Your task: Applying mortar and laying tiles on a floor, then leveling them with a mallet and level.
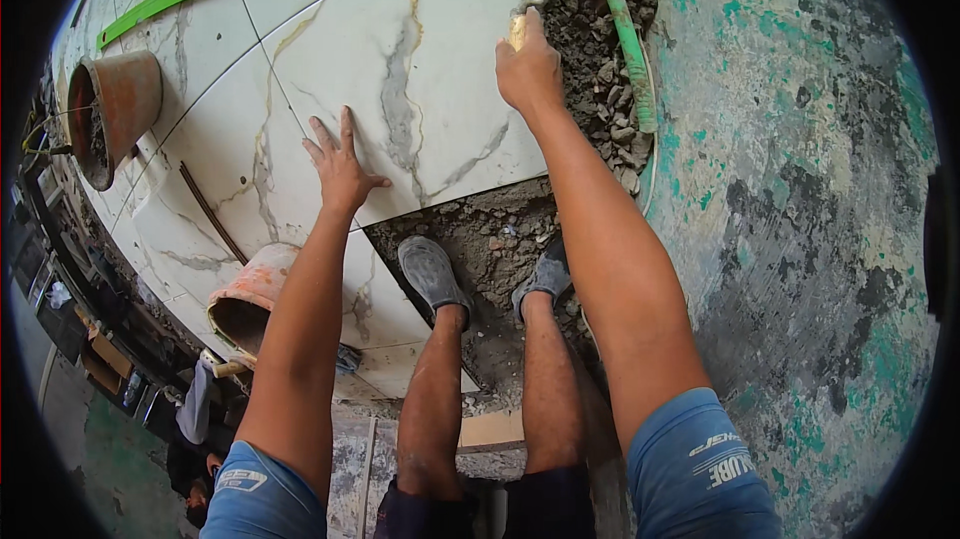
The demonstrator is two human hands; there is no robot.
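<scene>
Left hand (pixel 343 177) is spreading fingers wide on a big flat white grey-veined tile (pixel 450 59), right hand (pixel 531 67) is gripping a yellow wooden handle (pixel 517 31) by the tile's right edge.

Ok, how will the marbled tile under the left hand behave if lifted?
The tile would likely feel heavy, being far larger than the left hand on it. Its smooth face may be slippery, and its exposed edge beside the rubble might chip.
</scene>
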